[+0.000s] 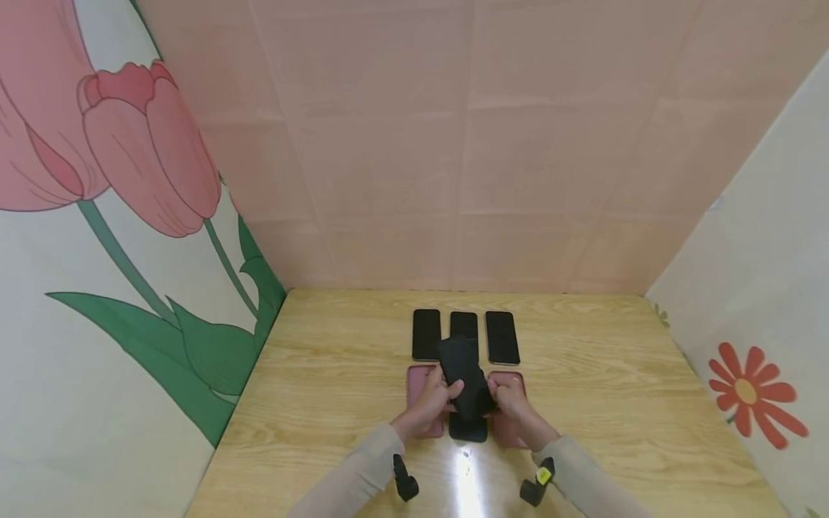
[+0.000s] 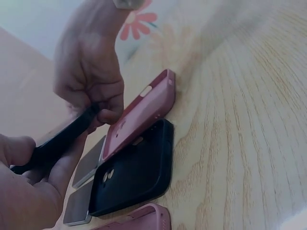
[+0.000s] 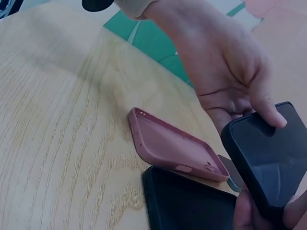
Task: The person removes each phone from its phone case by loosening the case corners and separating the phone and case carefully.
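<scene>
Both hands hold a phone in a black case (image 3: 276,158) above the middle of the table, its glossy dark face showing in the right wrist view. My left hand (image 1: 432,397) grips one side, thumb laid over the face. With curled fingers, my right hand (image 1: 513,401) pinches the opposite edge near a corner. Below them lies another black case (image 2: 136,170), hollow side up. A pink case (image 1: 417,385) is on its left and a second pink case (image 1: 512,432) on its right. The hands partly hide all three cases.
Behind the cases, three dark phones lie in a row: a left phone (image 1: 426,334), a middle phone (image 1: 463,324) partly covered by the held one, and a right phone (image 1: 502,338). The wooden table (image 1: 337,360) meets a pink back wall (image 1: 453,180) and flowered side walls.
</scene>
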Demonstrator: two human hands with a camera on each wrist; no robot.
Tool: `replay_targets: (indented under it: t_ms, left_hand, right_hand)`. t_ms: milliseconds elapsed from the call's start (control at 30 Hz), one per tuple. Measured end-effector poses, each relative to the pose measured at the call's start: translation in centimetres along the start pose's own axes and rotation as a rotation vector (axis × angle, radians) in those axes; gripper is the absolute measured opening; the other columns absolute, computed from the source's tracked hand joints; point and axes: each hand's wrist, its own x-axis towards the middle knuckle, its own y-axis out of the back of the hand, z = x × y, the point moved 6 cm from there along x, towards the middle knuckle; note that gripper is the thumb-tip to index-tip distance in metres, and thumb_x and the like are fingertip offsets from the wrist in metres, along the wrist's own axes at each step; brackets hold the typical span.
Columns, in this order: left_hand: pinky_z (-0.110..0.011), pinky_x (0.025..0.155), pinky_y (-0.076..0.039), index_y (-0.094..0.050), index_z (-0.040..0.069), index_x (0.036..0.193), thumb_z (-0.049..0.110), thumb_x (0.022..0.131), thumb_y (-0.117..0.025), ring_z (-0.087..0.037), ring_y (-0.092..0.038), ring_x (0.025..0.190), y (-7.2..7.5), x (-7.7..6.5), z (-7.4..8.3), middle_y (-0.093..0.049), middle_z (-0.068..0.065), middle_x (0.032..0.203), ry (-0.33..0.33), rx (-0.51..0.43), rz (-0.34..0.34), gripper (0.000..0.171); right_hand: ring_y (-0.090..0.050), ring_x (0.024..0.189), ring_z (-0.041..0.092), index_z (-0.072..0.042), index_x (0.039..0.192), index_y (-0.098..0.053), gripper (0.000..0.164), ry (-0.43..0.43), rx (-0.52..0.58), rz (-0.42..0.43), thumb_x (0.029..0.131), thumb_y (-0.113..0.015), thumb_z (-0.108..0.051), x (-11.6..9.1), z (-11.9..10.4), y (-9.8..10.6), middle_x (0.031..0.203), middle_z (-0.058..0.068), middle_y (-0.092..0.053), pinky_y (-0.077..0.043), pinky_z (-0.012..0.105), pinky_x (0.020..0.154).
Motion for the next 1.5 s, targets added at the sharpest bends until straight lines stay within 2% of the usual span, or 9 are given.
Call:
replay_targets:
  t_ms: [133, 267, 367, 467, 567, 667, 967, 1233, 1500]
  left_hand:
    - [-0.054, 0.091, -0.051, -0.041, 0.011, 0.144, 0.01, 0.103, -0.05, -0.031, -0.06, 0.116, 0.2, 0.0, -0.1, -0.058, -0.014, 0.132, 0.019, -0.025, 0.001, 0.041]
    - [-0.056, 0.089, -0.052, -0.043, 0.012, 0.142, 0.011, 0.102, -0.052, -0.031, -0.06, 0.115, 0.5, 0.0, -0.2, -0.056, -0.014, 0.134, 0.018, -0.064, 0.039, 0.041]
    - [-0.054, 0.086, -0.054, -0.043, 0.009, 0.142, 0.012, 0.102, -0.055, -0.032, -0.061, 0.112, 0.9, 0.1, -0.2, -0.056, -0.015, 0.132, -0.001, -0.076, 0.088, 0.042]
    - [-0.053, 0.084, -0.055, -0.042, 0.006, 0.142, 0.013, 0.101, -0.056, -0.034, -0.062, 0.111, 1.2, 0.0, -0.2, -0.056, -0.018, 0.133, -0.006, -0.067, 0.124, 0.044]
    - [-0.054, 0.085, -0.054, -0.042, 0.006, 0.144, 0.013, 0.101, -0.056, -0.034, -0.061, 0.112, 1.4, -0.2, -0.4, -0.055, -0.019, 0.135, 0.013, -0.068, 0.137, 0.046]
    - [-0.055, 0.084, -0.054, -0.041, 0.006, 0.145, 0.012, 0.101, -0.056, -0.035, -0.061, 0.111, 1.4, -0.2, -0.5, -0.055, -0.02, 0.136, 0.019, -0.062, 0.131, 0.047]
    - [-0.052, 0.085, -0.055, -0.042, 0.007, 0.144, 0.013, 0.101, -0.055, -0.032, -0.064, 0.108, 1.4, 0.0, -1.4, -0.059, -0.018, 0.131, 0.03, -0.036, 0.086, 0.045]
    - [-0.051, 0.085, -0.055, -0.042, 0.007, 0.143, 0.012, 0.101, -0.055, -0.033, -0.064, 0.107, 1.3, -0.1, -1.2, -0.06, -0.017, 0.129, 0.034, -0.016, 0.085, 0.044]
    - [-0.057, 0.085, -0.053, -0.04, 0.006, 0.144, 0.007, 0.102, -0.052, -0.046, -0.059, 0.112, 1.4, -0.2, -2.1, -0.056, -0.025, 0.132, 0.038, -0.01, 0.089, 0.044]
  right_hand:
    - [-0.054, 0.064, 0.022, -0.009, 0.061, -0.043, 0.033, -0.023, 0.028, 0.003, 0.084, -0.041, 0.014, 0.1, 0.1, -0.1, 0.072, 0.006, -0.052, -0.053, 0.038, 0.053]
    - [-0.051, 0.056, 0.018, -0.003, 0.061, -0.046, 0.029, 0.004, 0.041, 0.001, 0.082, -0.04, 0.015, 0.2, -0.4, -0.2, 0.063, 0.003, -0.048, -0.047, 0.032, 0.051]
    - [-0.054, 0.061, 0.018, 0.007, 0.075, -0.059, 0.024, 0.044, 0.043, -0.023, 0.092, -0.043, 0.01, 0.3, -0.8, -0.2, 0.067, 0.003, -0.054, -0.051, 0.033, 0.055]
    - [-0.061, 0.073, 0.021, 0.012, 0.098, -0.065, 0.021, 0.027, 0.061, -0.114, 0.099, -0.046, 0.002, 0.3, -0.8, -0.2, 0.082, 0.008, -0.064, -0.057, 0.039, 0.065]
    - [-0.065, 0.082, 0.025, 0.013, 0.109, -0.063, 0.023, -0.006, 0.046, -0.208, 0.099, -0.046, 0.0, 0.3, -0.7, -0.2, 0.094, 0.014, -0.067, -0.058, 0.043, 0.075]
    - [-0.065, 0.084, 0.026, 0.012, 0.112, -0.064, 0.025, -0.013, -0.02, -0.227, 0.098, -0.048, -0.001, 0.3, -0.8, 0.0, 0.098, 0.014, -0.067, -0.057, 0.044, 0.078]
    - [-0.059, 0.08, 0.023, 0.01, 0.11, -0.063, 0.018, 0.189, -0.23, -0.077, 0.094, -0.056, 0.004, -0.3, -3.1, 0.2, 0.092, 0.014, -0.064, -0.05, 0.028, 0.067]
    - [-0.055, 0.072, 0.018, 0.011, 0.103, -0.062, 0.012, 0.202, -0.247, -0.066, 0.093, -0.061, 0.004, -0.7, -3.3, -0.2, 0.085, 0.01, -0.061, -0.049, 0.027, 0.061]
    - [-0.06, 0.071, 0.019, 0.015, 0.103, -0.062, 0.017, 0.188, -0.261, -0.089, 0.088, -0.065, 0.008, -0.5, -2.3, -0.3, 0.083, 0.012, -0.066, -0.055, 0.032, 0.063]
